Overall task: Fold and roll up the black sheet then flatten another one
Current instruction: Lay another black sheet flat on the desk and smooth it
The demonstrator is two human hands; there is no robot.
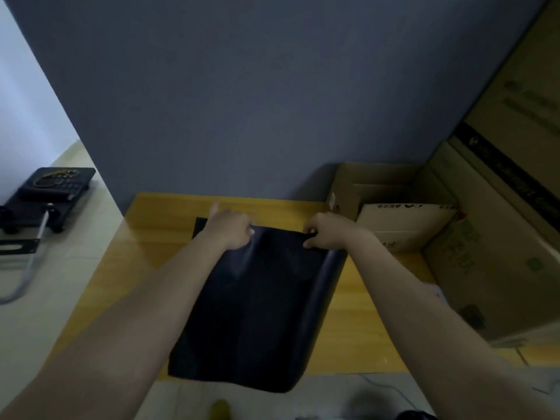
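A black sheet [260, 307] lies on the yellow wooden table [157, 237], its near end curling over the table's front edge. My left hand [231, 228] grips the sheet's far edge on the left side, index finger stretched toward the wall. My right hand [325, 230] pinches the same far edge on the right. The far edge is lifted and bent toward me. A corner of black sheet [200, 225] shows flat on the table behind my left hand; whether it is a second sheet I cannot tell.
An open cardboard box [391, 201] stands at the table's back right, with large stacked cartons [500, 237] beside it. A grey wall [242, 101] backs the table. On the floor at left sits a dark device [45, 195] with a cable.
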